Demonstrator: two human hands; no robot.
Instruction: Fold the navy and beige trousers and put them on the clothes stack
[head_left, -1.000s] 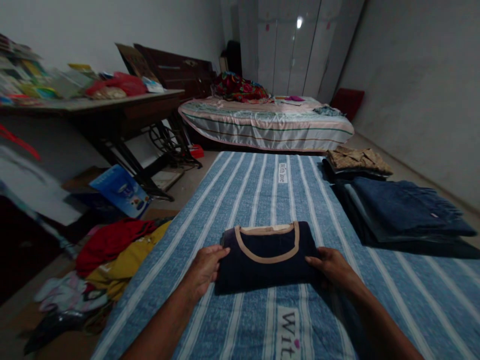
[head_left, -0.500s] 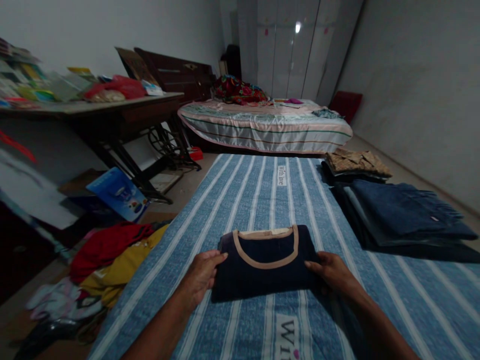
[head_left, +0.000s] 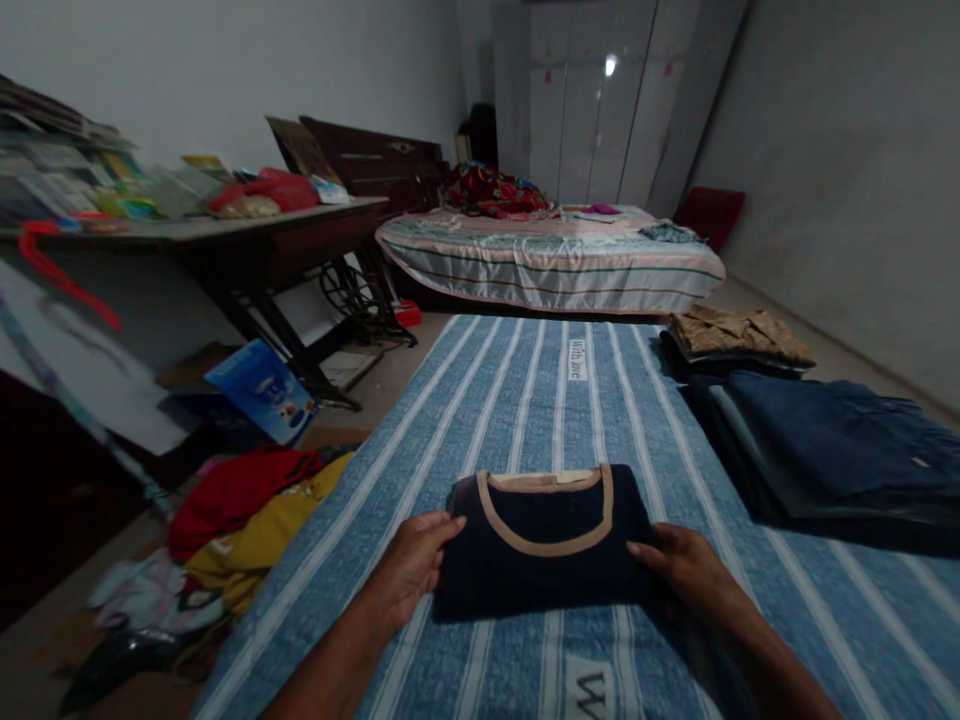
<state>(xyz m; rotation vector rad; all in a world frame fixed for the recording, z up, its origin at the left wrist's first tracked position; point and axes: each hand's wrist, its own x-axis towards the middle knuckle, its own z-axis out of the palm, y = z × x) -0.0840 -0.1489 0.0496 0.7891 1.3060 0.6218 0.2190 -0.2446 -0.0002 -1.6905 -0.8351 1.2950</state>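
A dark navy T-shirt (head_left: 544,580) with a tan neckband lies folded into a flat rectangle on the blue striped bedsheet (head_left: 517,400). Its neckline faces up, toward the far side. My left hand (head_left: 416,560) grips the shirt's left edge, thumb on top and the other fingers curled at the side. At the opposite edge my right hand (head_left: 686,570) pinches the shirt the same way, with its fingertips partly hidden beneath the cloth.
Folded jeans (head_left: 840,440) are stacked at the right edge, with a brown patterned garment (head_left: 739,335) on a pile behind them. Loose clothes (head_left: 255,530) lie low on the left. A sewing-machine table (head_left: 300,222) holds clutter; another bed (head_left: 555,265) stands beyond.
The whole view has shifted slightly, so everything appears a little farther right and lower. Both hands keep their hold on the shirt's sides, and the shirt stays folded.
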